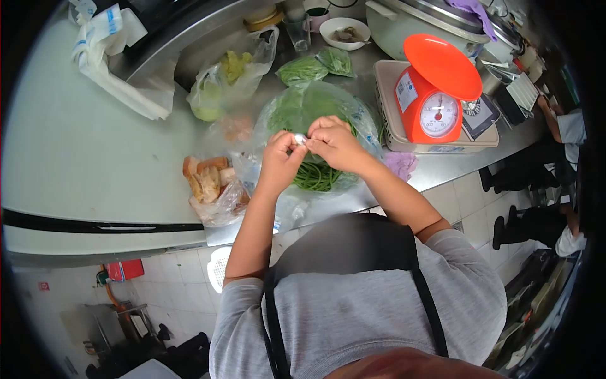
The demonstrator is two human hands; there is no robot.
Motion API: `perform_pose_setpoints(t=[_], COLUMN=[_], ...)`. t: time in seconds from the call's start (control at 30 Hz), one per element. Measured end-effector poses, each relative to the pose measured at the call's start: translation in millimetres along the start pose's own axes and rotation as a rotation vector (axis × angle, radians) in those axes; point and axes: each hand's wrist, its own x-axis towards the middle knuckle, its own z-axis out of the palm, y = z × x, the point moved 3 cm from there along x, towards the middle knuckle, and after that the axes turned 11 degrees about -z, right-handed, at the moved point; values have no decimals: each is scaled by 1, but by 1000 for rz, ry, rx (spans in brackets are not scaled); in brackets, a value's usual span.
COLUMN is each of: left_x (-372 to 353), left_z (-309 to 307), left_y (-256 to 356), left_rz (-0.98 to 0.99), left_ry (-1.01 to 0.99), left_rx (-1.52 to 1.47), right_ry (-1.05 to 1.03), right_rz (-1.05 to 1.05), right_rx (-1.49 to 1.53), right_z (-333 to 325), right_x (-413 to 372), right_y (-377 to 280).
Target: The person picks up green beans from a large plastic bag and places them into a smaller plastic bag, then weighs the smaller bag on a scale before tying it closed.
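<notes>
Both of my hands meet over a big clear plastic bag (365, 129) of green vegetables. Between the fingertips is a small whitish object (300, 138), too small to name. My left hand (281, 155) pinches it from the left, with its fingers curled. From the right, my right hand (333, 144) closes its thumb and fingertips on the same object. Long thin green stalks or beans (315, 177) show in the bag just below the hands. Leafy greens (303, 104) show through its plastic above them, partly blurred.
An orange kitchen scale (438, 114) stands on a beige box (388, 82) to the right, beside a purple cloth (401, 164). Bread-like pieces (211, 180) and a bag of pale green vegetables (211, 95) lie left. Behind are a white bowl (344, 31) and a large pot (394, 28). Other people stand at right.
</notes>
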Motion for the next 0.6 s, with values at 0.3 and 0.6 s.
perform_pose_setpoints(t=[0.3,0.6], left_x=[-23,-26], left_z=[29,28], left_y=[-7,-14], left_rz=[80,109], left_ry=[-55,-197], left_rx=[301,19], right_ry=[-163,-272], right_rz=[427,347], right_rx=[1004,1279], right_z=[28,32], right_x=[-43,-34], right_y=[50,46])
